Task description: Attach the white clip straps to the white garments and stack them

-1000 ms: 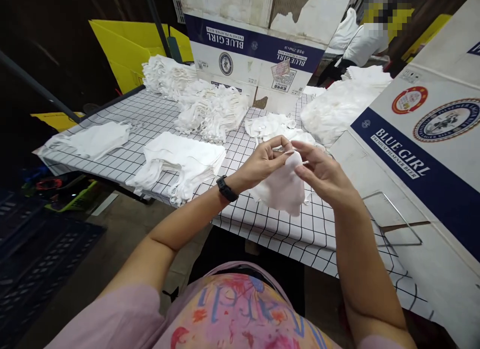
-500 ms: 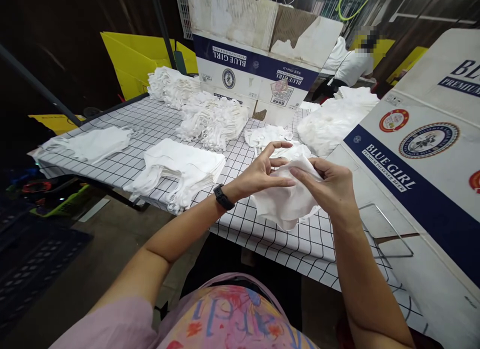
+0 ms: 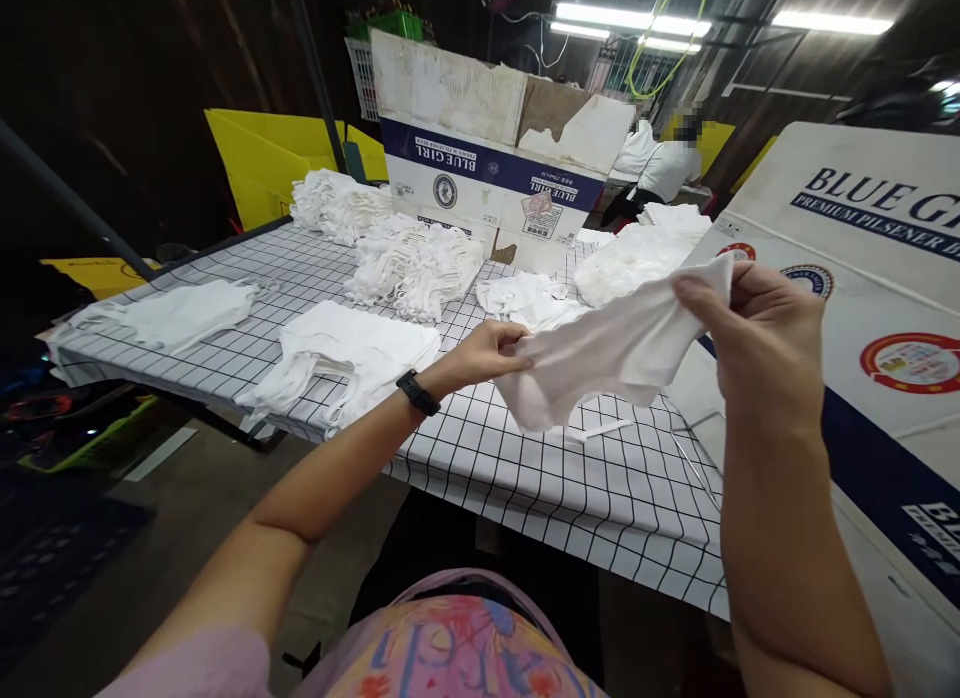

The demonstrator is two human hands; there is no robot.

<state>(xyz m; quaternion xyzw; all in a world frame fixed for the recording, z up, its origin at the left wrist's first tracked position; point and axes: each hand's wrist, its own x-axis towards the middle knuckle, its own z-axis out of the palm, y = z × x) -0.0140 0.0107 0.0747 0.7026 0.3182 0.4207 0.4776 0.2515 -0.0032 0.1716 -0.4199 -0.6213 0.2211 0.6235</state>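
Both my hands hold one white cloth piece (image 3: 607, 353) stretched in the air above the checked table (image 3: 525, 458). My left hand (image 3: 487, 350), with a black band on its wrist, pinches the cloth's lower left end. Up at the right, my right hand (image 3: 757, 338) grips the cloth's upper end with its fingers closed. A thin white strap (image 3: 600, 430) lies on the table below the cloth.
Flat piles of white cloth (image 3: 352, 353) (image 3: 180, 313) lie at the left, with bundled stacks (image 3: 416, 263) (image 3: 334, 203) behind. An open Blue Girl carton (image 3: 487, 178) stands at the back, another carton (image 3: 885, 308) at the right. Another person (image 3: 660, 163) works beyond.
My hands have pulled apart: the right hand rose up and right with the cloth's end, stretching the bunched cloth out. The view has tilted upward.
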